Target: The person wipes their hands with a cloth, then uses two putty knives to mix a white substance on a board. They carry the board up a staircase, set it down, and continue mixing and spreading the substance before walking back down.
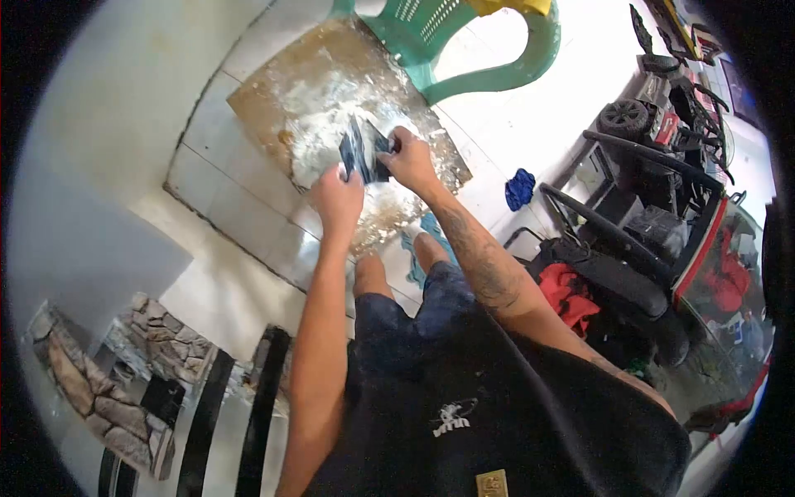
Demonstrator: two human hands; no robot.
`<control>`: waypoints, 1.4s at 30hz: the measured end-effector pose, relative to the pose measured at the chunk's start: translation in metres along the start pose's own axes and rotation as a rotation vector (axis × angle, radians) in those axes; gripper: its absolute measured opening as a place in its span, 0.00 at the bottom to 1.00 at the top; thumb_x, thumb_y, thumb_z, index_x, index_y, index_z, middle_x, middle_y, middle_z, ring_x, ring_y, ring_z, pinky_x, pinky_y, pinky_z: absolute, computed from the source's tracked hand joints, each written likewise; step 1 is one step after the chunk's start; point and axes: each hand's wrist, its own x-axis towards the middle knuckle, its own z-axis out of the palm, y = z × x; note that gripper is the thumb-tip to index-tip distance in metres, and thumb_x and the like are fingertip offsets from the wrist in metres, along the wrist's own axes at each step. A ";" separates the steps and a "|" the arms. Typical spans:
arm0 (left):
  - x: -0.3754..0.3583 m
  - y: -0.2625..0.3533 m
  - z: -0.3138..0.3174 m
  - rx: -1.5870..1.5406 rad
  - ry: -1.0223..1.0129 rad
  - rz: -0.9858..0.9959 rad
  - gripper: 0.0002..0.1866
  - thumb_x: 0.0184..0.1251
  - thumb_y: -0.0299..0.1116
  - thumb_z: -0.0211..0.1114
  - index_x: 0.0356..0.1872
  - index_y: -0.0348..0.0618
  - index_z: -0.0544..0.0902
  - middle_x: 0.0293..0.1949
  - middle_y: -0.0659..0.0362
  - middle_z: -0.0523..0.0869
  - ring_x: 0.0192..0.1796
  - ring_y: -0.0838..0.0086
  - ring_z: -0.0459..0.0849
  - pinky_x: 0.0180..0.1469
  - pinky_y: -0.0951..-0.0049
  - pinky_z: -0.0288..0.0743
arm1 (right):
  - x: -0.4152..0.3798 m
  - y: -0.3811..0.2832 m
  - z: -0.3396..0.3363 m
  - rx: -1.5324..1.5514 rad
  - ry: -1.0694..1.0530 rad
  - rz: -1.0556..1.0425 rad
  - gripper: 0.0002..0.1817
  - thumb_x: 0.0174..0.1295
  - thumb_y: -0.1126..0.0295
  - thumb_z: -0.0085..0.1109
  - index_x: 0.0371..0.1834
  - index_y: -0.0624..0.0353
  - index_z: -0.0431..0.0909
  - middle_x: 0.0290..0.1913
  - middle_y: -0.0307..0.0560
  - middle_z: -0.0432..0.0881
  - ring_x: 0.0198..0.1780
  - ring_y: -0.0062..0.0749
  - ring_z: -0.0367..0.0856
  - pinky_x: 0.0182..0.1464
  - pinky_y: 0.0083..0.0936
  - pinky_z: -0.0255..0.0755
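Observation:
My left hand [338,203] is closed around a dark, flat-bladed putty knife [349,153], which points away from me. Close beside it, my right hand [411,162] grips a second dark putty knife [382,163], fingers wrapped at its near side. The two blades nearly meet, with some white paste [366,142] between them. Beneath both hands lies a worn brown board [263,103] on the floor, its middle covered by a heap of white powdery compound [319,137]. Smears and crumbs of the same white material spread toward the board's edges.
A green plastic chair [497,79] stands past the board. Right of it, a crumpled blue cloth [520,190] lies on the tiled floor [211,178]. A toy vehicle [625,118], red cloth [567,294] and a glass case [729,290] crowd the right; a stone-faced railing [112,406] stands lower left.

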 end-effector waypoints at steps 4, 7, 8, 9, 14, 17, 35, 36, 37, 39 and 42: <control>0.032 0.003 0.023 0.137 -0.004 0.067 0.08 0.48 0.29 0.61 0.21 0.33 0.77 0.22 0.41 0.79 0.30 0.46 0.79 0.36 0.55 0.70 | 0.013 0.007 0.016 -0.064 0.017 -0.082 0.12 0.41 0.74 0.61 0.29 0.66 0.72 0.22 0.64 0.76 0.29 0.59 0.77 0.33 0.40 0.71; 0.044 0.003 0.030 0.185 -0.073 0.001 0.07 0.47 0.29 0.60 0.23 0.32 0.78 0.23 0.39 0.79 0.31 0.44 0.79 0.39 0.54 0.71 | 0.014 0.014 0.024 -0.096 0.062 -0.107 0.11 0.41 0.76 0.61 0.28 0.67 0.72 0.23 0.63 0.76 0.30 0.57 0.78 0.32 0.39 0.70; 0.045 0.004 0.030 0.173 -0.071 -0.002 0.07 0.47 0.28 0.60 0.23 0.32 0.78 0.23 0.39 0.79 0.31 0.44 0.79 0.39 0.54 0.71 | 0.014 0.015 0.024 -0.110 0.055 -0.086 0.10 0.41 0.77 0.59 0.28 0.67 0.71 0.25 0.64 0.76 0.32 0.59 0.77 0.34 0.41 0.70; 0.046 0.001 0.034 0.162 -0.068 -0.004 0.07 0.46 0.28 0.60 0.23 0.32 0.78 0.23 0.39 0.79 0.31 0.44 0.79 0.39 0.54 0.71 | 0.013 0.013 0.023 -0.123 0.047 -0.067 0.10 0.42 0.77 0.57 0.28 0.67 0.70 0.27 0.66 0.76 0.34 0.61 0.76 0.36 0.44 0.69; 0.033 -0.009 0.037 0.161 0.009 0.076 0.07 0.46 0.27 0.61 0.25 0.32 0.79 0.25 0.41 0.80 0.29 0.45 0.79 0.37 0.53 0.71 | 0.007 0.008 0.017 -0.116 0.120 -0.008 0.11 0.43 0.79 0.54 0.32 0.67 0.69 0.31 0.69 0.77 0.38 0.61 0.76 0.40 0.46 0.70; 0.017 -0.017 0.038 0.145 0.085 0.151 0.06 0.46 0.25 0.62 0.25 0.32 0.79 0.27 0.42 0.80 0.28 0.46 0.79 0.35 0.54 0.71 | 0.010 0.021 0.023 -0.119 0.168 0.003 0.11 0.43 0.79 0.54 0.33 0.67 0.69 0.29 0.67 0.77 0.36 0.62 0.77 0.38 0.45 0.71; 0.016 0.016 0.007 0.148 -0.070 -0.067 0.10 0.47 0.28 0.61 0.29 0.33 0.81 0.24 0.41 0.81 0.31 0.46 0.80 0.38 0.54 0.73 | 0.009 -0.005 0.038 -0.058 0.127 -0.080 0.09 0.40 0.77 0.59 0.26 0.65 0.72 0.22 0.60 0.77 0.26 0.53 0.78 0.31 0.36 0.71; 0.017 0.016 0.007 0.158 -0.033 -0.043 0.10 0.47 0.29 0.61 0.30 0.33 0.81 0.24 0.41 0.81 0.31 0.46 0.80 0.38 0.55 0.73 | 0.010 -0.007 0.039 -0.070 0.114 -0.113 0.09 0.40 0.76 0.59 0.26 0.65 0.72 0.22 0.61 0.77 0.26 0.53 0.78 0.31 0.37 0.71; 0.019 0.016 0.008 0.170 0.005 -0.020 0.10 0.47 0.29 0.61 0.30 0.33 0.82 0.25 0.40 0.81 0.32 0.45 0.80 0.39 0.55 0.73 | 0.010 -0.008 0.039 -0.085 0.104 -0.126 0.09 0.40 0.76 0.59 0.26 0.65 0.72 0.22 0.61 0.77 0.27 0.54 0.78 0.31 0.37 0.71; 0.025 0.011 0.011 0.180 0.028 0.023 0.11 0.47 0.29 0.60 0.32 0.33 0.82 0.26 0.39 0.81 0.33 0.45 0.80 0.40 0.55 0.73 | 0.013 -0.010 0.038 -0.117 0.088 -0.149 0.09 0.40 0.75 0.59 0.26 0.65 0.72 0.22 0.61 0.77 0.27 0.54 0.78 0.31 0.37 0.71; 0.040 -0.024 0.021 0.177 0.012 0.049 0.13 0.46 0.30 0.60 0.33 0.33 0.82 0.27 0.38 0.81 0.34 0.45 0.80 0.40 0.55 0.73 | 0.014 -0.008 0.027 -0.121 0.097 -0.112 0.10 0.41 0.74 0.60 0.28 0.65 0.72 0.23 0.61 0.77 0.29 0.56 0.78 0.32 0.38 0.71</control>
